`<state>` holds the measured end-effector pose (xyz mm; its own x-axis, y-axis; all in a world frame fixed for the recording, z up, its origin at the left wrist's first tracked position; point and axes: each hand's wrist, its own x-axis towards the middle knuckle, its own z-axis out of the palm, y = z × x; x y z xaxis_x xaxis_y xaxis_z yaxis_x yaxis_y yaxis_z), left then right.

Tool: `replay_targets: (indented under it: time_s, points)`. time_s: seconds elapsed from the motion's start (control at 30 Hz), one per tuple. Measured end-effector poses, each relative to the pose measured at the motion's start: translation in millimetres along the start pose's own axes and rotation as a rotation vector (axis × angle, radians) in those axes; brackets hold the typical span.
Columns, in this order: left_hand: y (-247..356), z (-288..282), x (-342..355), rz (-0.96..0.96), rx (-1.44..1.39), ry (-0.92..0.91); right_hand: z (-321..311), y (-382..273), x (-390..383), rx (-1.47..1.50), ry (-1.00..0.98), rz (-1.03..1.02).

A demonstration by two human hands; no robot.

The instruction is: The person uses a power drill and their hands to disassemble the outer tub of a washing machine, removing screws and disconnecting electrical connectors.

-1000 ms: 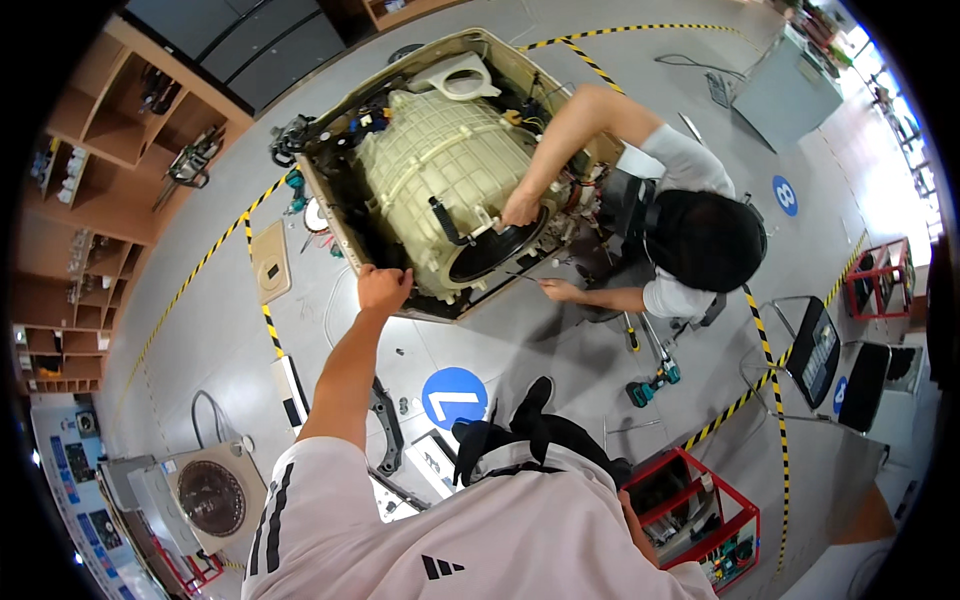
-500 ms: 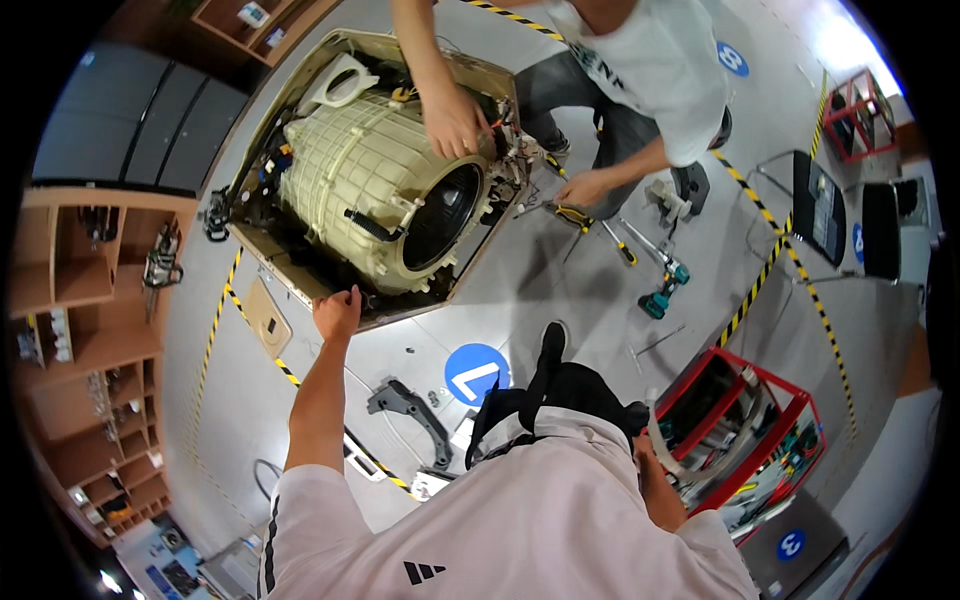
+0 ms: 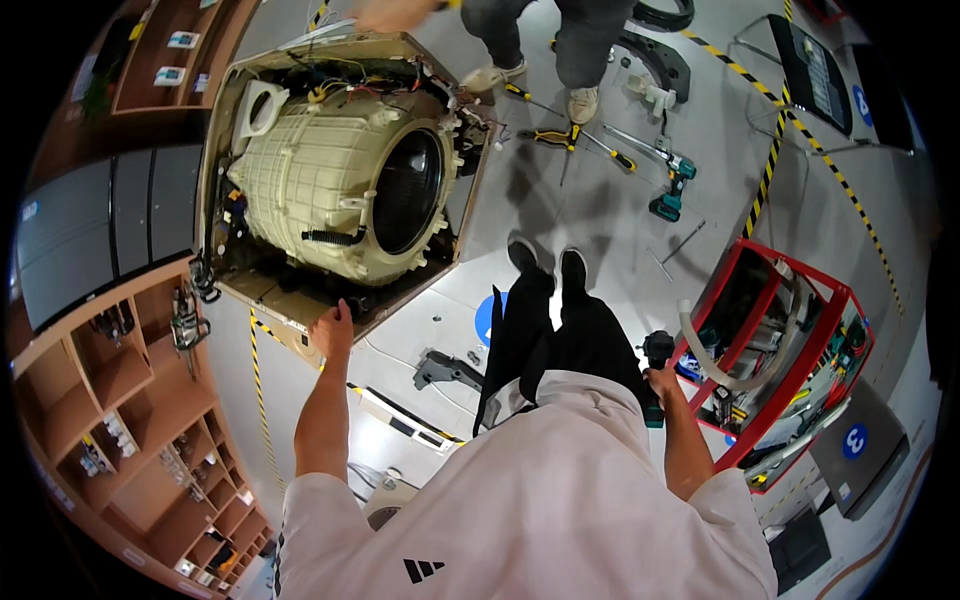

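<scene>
**Stripped washer on its side, left hand on cabinet edge, right hand on dark power tool**

Left hand (image 3: 332, 330) flat on lower edge of open beige metal washing-machine cabinet (image 3: 300, 305), fingers spread loosely, not clamped round anything. Right hand (image 3: 662, 385) down at hip, closed round grip of dark cordless power tool (image 3: 657, 352); teal base just visible under the fist. Cabinet lying on grey floor, upper left of view, front panel off. Cream ribbed plastic wash tub (image 3: 320, 190) exposed inside, round dark drum mouth (image 3: 407, 190) facing right. Black corrugated hose (image 3: 333, 237) across tub's lower side, coloured wiring loose along the top.

Progress, judged from layout: teardown well along. Panels gone, tub bare, grey bracket part (image 3: 440, 370) already lying on floor near the feet. Tub itself seated in cabinet, hoses and wires apparently attached, so tub removal likely remaining.

Around: yellow-handled screwdrivers (image 3: 555, 135) and teal cordless drill (image 3: 668, 195) on floor beyond, well apart from both hands. Red metal-frame parts cart (image 3: 790, 340) just beside right hand, pale hose looped over it. Co-worker's legs (image 3: 560, 40) at top, by the cabinet corner.

Hidden or unclear: tool's working end and bit behind right hand, type not certain. Fasteners on tub too small to count. Co-worker cut off above knees, one hand blurred at top edge. Cabinet's rear wall out of sight.
</scene>
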<state>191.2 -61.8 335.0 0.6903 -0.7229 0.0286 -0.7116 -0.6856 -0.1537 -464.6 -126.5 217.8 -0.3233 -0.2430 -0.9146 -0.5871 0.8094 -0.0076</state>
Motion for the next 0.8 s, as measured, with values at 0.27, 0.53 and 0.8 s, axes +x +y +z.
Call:
replay_targets:
  time_s: [0.27, 0.53, 0.8]
  points:
    - [-2.7, -9.6, -11.4, 0.006, -0.035, -0.069, 2.3, -53.1, -39.5, 0.096, 0.006, -0.008]
    - [-6.1, -10.6, -10.7, 0.059, -0.086, -0.012, -12.7, -130.5, -63.0, 0.136, 0.079, -0.035]
    - [-0.1, -24.4, -0.9, 0.033, -0.149, -0.077, -31.8, -224.1, -65.1, 0.049, 0.202, -0.291]
